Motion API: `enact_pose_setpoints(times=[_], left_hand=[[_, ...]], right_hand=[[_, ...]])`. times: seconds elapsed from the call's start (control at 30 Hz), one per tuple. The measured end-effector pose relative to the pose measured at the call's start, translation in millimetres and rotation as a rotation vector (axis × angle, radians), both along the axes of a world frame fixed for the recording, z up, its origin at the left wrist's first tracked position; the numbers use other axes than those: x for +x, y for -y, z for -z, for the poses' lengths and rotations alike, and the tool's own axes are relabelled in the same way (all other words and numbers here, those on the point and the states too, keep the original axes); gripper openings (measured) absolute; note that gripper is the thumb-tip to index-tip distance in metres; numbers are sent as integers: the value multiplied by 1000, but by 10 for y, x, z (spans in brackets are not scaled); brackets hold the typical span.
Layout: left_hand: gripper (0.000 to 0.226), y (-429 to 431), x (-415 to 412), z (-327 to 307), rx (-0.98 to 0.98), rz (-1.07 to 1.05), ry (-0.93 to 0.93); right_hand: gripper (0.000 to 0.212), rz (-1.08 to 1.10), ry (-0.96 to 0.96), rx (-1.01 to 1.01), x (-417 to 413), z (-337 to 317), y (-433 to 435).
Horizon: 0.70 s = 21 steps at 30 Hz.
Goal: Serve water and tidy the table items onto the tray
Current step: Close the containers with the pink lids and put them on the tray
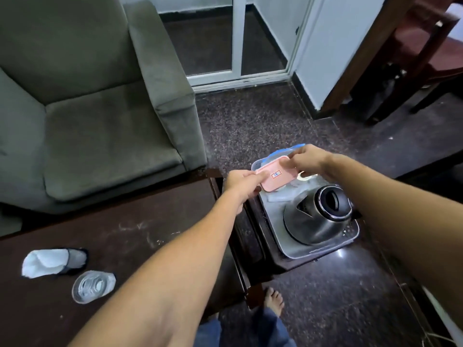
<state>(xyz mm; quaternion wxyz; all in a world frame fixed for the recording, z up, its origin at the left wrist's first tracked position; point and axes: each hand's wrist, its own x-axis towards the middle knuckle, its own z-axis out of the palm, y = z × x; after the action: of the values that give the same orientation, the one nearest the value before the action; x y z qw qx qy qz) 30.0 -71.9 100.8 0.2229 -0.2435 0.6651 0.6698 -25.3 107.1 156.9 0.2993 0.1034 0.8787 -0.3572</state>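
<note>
Hands: your left hand (pixel 238 182) and right hand (pixel 307 157) both pinch the pink box (pixel 275 177) over the tray (pixel 349 237)'s far end, near the kettle (pixel 318 216). Drop it crooked and it'll probably teeter on the clutter underneath.

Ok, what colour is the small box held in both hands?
Pink, with a small red-and-blue label on top; head view.

A home sitting room — a grey-green armchair (pixel 82 116) stands far left. A dark wooden table (pixel 125 246) sits near it on speckled stone floor (pixel 250 126).
</note>
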Motion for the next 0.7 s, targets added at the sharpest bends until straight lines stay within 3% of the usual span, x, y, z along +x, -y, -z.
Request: enact_pose_setpoints(times=[0.23,0.43,0.57,0.7], left_hand=[[28,-223,-250,368,-140,40,105],[35,-371,-283,597,-247,190,172],[29,-492,-324,730,-300,289,186],[40,-487,-388,807,-326,333,218]], right_hand=[[25,-239,262,65,-449,395,-292],[22,-382,336,132,-578,707,-482],[26,-388,369,121,-621,872,-597],[31,-359,401,68,-672,1041,-653]])
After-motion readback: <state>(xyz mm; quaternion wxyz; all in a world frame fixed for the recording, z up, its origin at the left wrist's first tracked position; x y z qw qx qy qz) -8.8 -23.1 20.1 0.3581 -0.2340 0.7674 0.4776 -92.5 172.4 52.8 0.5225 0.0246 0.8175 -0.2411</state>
